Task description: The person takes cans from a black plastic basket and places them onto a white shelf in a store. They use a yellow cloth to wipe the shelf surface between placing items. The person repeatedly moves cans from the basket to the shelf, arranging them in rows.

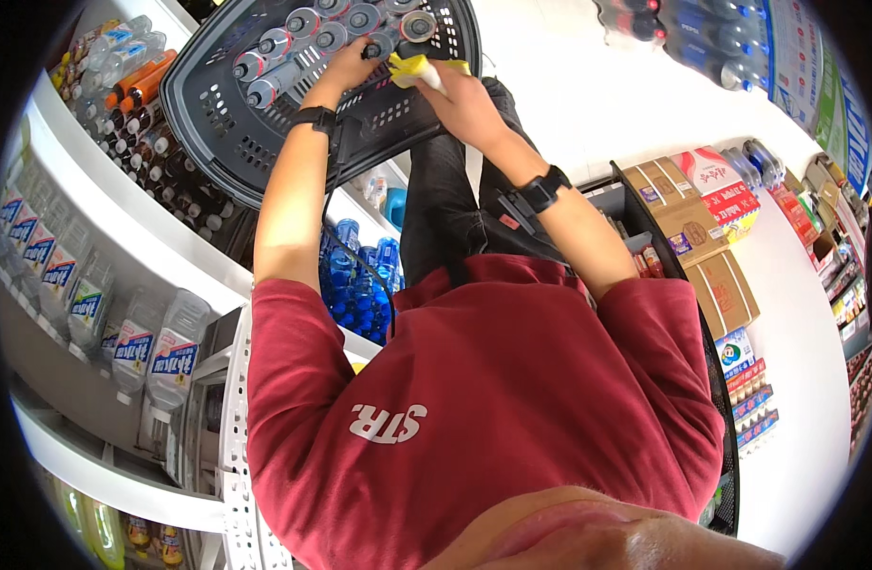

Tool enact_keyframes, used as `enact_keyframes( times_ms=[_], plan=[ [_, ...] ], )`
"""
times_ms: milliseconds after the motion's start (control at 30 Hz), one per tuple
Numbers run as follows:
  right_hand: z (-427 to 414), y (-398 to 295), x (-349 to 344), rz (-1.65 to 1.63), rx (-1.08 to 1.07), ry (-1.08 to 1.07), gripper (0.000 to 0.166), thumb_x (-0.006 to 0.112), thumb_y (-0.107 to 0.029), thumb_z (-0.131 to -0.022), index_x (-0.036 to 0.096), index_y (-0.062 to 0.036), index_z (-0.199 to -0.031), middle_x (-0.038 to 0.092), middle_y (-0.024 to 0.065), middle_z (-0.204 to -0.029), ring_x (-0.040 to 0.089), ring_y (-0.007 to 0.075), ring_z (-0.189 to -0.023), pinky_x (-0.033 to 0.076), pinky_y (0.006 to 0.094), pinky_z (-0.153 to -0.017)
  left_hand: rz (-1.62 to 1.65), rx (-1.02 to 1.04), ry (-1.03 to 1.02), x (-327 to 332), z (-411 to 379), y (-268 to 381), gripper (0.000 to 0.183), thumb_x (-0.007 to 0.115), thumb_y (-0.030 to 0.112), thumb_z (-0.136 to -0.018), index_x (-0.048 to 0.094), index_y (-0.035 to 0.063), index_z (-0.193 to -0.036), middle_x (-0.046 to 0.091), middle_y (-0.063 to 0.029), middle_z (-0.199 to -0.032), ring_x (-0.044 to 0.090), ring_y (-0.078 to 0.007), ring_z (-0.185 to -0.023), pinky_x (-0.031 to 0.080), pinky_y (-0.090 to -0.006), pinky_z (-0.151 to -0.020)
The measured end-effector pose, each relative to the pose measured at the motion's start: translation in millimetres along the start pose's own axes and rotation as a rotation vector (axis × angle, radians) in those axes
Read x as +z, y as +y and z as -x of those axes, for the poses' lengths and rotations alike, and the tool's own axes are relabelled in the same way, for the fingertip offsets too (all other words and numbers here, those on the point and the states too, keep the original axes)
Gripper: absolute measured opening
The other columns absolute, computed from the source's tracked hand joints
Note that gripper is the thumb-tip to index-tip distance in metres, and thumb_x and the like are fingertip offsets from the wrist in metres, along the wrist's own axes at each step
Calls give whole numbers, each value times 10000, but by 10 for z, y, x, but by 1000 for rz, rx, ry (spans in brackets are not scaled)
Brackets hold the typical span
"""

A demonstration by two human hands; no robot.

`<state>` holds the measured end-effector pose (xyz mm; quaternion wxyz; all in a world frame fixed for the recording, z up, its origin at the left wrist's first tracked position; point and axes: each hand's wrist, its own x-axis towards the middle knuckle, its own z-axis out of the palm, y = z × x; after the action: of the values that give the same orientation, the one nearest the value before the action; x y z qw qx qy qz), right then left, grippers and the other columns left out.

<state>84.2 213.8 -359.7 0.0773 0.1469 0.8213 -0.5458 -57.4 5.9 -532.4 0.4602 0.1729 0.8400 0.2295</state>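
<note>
A dark grey plastic basket (247, 132) with slotted walls lies before me at the top, holding several clear bottles with dark caps (362, 19). My left hand (350, 65) reaches into it, its fingertips at the dark cap of one bottle (380, 47); whether they grip it is hard to tell. Just right of it, over the basket's edge, my right hand (461, 100) is closed on a yellow and white cloth (416, 70). Each wrist wears a black band.
Shelves of bottles (172, 349) curve along the left, with blue bottles (365, 285) low beside my legs. Cardboard boxes (721, 292) stand on a black rack at the right. Packs of cola bottles (699, 35) are at the top right.
</note>
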Motion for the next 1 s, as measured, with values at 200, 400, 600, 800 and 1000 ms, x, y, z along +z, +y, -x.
enact_keyframes(
  times_ms=[200, 400, 600, 800, 1000],
  plan=[
    [14, 48, -48, -38, 133, -63, 317, 639, -223, -1006, 626, -22, -1252, 699, 251, -1056, 680, 432, -977, 548, 423, -817, 146, -66, -44, -6, -54, 147, 453, 731, 259, -937, 570, 83, -1323, 720, -120, -978, 695, -209, -866, 543, -342, -749],
    [-21, 58, -229, -231, 219, -55, 326, 603, -257, -1054, 638, -28, -1284, 742, 69, -1044, 668, 149, -961, 527, 311, -880, 11, -5, 84, -25, -10, 11, 354, 772, 338, -884, 609, 94, -1082, 723, -108, -860, 703, -265, -786, 533, -400, -717],
    [-207, -440, -634, -744, 357, 6, 354, 568, -284, -1074, 650, 9, -1255, 713, 53, -1127, 644, 129, -1016, 515, 297, -907, -134, -64, 309, -911, 1369, 1085, 351, 791, 380, -816, 638, 130, -1008, 736, -156, -900, 697, -400, -924, 528, -499, -770],
    [-74, -1466, -915, -861, 97, -369, 448, 510, -343, -1094, 588, 25, -1336, 703, 91, -1191, 663, 151, -1030, 522, 302, -907, -189, 10, 868, -1503, 3533, 2462, 233, 718, 282, -920, 606, 83, -961, 672, -127, -790, 642, -278, -647, 493, -380, -614],
    [337, -2502, -716, -1054, -470, -963, 662, 413, -502, -1092, 475, 41, -1465, 522, 128, -1494, 507, 212, -1343, 379, 364, -1138, -425, 23, 1339, -1617, 5365, 3422, 162, 707, 168, -960, 635, 57, -1053, 635, -95, -748, 579, -196, -602, 479, -301, -597]
  ],
)
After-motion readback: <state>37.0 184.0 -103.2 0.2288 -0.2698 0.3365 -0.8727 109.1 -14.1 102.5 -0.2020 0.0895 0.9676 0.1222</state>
